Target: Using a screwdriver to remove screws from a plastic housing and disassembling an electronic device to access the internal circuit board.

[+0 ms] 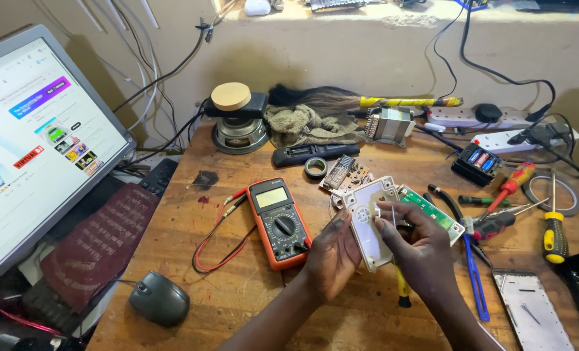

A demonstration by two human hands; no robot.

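My left hand (332,253) grips the near left edge of a white plastic casing (369,218) tilted above the wooden table (237,286). My right hand (419,250) holds a thin screwdriver (394,218) whose tip touches the casing's inner face; its yellow and black handle (402,291) sticks out below the hand. A green circuit board (432,208) lies just behind the casing on its right side. An orange multimeter (278,222) with red and black leads lies left of my left hand.
A monitor (36,136), dark red cloth (101,240) and black mouse (159,298) sit at left. Pliers (471,260), screwdrivers (553,227), a tape ring (315,168), remote (315,153), speaker (239,127), transformer (390,125) and power strips (497,127) crowd the back and right. A metal plate (530,312) lies near right.
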